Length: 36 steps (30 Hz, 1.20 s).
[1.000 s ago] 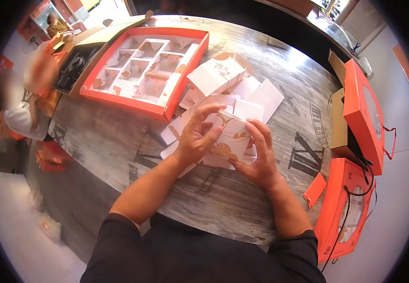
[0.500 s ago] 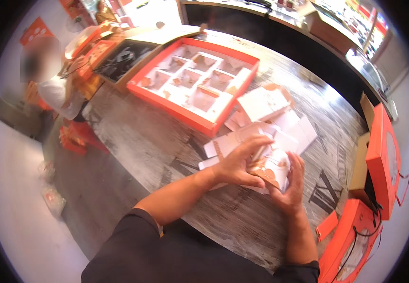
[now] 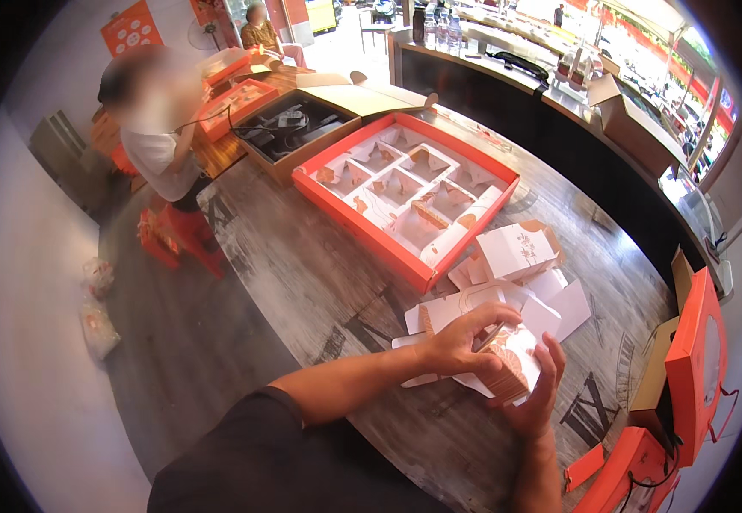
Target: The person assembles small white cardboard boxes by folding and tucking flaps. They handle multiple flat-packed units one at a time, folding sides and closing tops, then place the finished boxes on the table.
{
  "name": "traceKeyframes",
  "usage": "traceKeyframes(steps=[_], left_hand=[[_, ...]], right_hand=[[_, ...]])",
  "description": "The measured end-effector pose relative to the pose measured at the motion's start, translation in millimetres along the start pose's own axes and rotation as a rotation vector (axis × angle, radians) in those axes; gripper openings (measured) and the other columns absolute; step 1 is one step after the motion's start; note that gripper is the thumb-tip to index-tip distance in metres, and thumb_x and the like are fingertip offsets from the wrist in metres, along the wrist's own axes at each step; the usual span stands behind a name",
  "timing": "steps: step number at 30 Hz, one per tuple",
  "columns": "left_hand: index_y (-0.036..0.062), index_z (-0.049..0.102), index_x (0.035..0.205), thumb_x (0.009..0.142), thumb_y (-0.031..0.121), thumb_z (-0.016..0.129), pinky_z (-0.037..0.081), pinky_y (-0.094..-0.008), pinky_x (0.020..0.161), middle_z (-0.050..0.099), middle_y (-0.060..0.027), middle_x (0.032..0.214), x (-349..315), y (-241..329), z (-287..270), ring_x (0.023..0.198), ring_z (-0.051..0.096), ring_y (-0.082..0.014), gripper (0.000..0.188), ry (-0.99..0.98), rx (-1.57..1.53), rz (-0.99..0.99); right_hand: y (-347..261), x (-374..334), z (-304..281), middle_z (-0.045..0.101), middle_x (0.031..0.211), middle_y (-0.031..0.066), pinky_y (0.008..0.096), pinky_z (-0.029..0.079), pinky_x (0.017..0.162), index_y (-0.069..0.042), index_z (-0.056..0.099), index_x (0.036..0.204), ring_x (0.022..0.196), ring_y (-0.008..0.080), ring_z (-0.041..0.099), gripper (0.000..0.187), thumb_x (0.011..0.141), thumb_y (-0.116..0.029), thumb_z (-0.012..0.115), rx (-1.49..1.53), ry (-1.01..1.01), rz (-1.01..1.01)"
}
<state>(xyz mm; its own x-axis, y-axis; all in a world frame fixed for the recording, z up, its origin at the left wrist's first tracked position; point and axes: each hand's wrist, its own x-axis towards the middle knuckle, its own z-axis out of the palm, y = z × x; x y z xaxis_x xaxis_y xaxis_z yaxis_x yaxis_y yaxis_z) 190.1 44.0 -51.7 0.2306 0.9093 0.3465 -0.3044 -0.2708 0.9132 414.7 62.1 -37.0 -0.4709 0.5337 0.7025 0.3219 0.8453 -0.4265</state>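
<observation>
Between my two hands is a small white carton (image 3: 518, 361) with tan printing, tilted, one printed side toward me. My left hand (image 3: 465, 344) grips its left side, thumb on the near side and fingers over the top. Curled around its right side, my right hand (image 3: 538, 395) holds it too. Beneath and behind lie flattened white carton blanks (image 3: 448, 309) with tan print. A folded white box (image 3: 516, 255) with tan flaps rests just beyond them. Farther left sits a large red tray box (image 3: 362, 215), its white dividers forming several compartments.
A brown cardboard box (image 3: 270, 162) with black cables stands past the tray on the grey wooden table (image 3: 302, 282). Red boxes (image 3: 689, 363) with clear windows crowd the right edge. A person in a white top (image 3: 153, 154) is at the far left, by a red stool (image 3: 187, 235).
My view has tipped upward, so the table things appear lower and farther right. The carton stays in both hands, and its printed side now faces me more squarely.
</observation>
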Motion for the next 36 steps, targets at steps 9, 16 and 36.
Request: traceKeyframes(steps=[9, 16, 36], left_hand=[[0.0105, 0.044, 0.152, 0.086, 0.032, 0.084, 0.049, -0.0329, 0.09, 0.053, -0.0096, 0.14, 1.6, 9.6, -0.7, 0.122, 0.055, -0.0174, 0.08, -0.042, 0.36, 0.049], [0.0075, 0.057, 0.134, 0.086, 0.019, 0.082, 0.051, -0.0275, 0.078, 0.064, -0.0034, 0.114, -1.8, 5.1, 0.5, 0.101, 0.062, -0.0111, 0.056, 0.131, 0.258, -0.006], [0.0014, 0.04, 0.147, 0.073, 0.033, 0.095, 0.047, -0.0432, 0.108, 0.049, -0.0218, 0.146, 5.4, 13.5, 29.6, 0.131, 0.053, -0.0332, 0.098, 0.095, 0.845, 0.243]], right_hand=[[28.1, -39.0, -3.5, 0.067, 0.122, 0.0146, 0.0371, 0.049, 0.098, 0.006, 0.059, 0.13, 0.113, 0.0243, 0.063, 0.056, 0.096, -0.037, 0.073, 0.526, -0.026, 0.442], [20.5, -36.6, 4.0, 0.046, 0.149, 0.0161, 0.0415, 0.038, 0.112, 0.005, 0.035, 0.151, 0.133, 0.0264, 0.049, 0.082, 0.096, -0.046, 0.071, 0.55, 0.013, 0.411], [5.5, -20.4, 7.3, 0.059, 0.134, 0.0186, 0.0393, 0.054, 0.096, 0.001, 0.043, 0.14, 0.119, 0.0269, 0.062, 0.078, 0.086, -0.037, 0.085, 0.355, 0.09, 0.325]])
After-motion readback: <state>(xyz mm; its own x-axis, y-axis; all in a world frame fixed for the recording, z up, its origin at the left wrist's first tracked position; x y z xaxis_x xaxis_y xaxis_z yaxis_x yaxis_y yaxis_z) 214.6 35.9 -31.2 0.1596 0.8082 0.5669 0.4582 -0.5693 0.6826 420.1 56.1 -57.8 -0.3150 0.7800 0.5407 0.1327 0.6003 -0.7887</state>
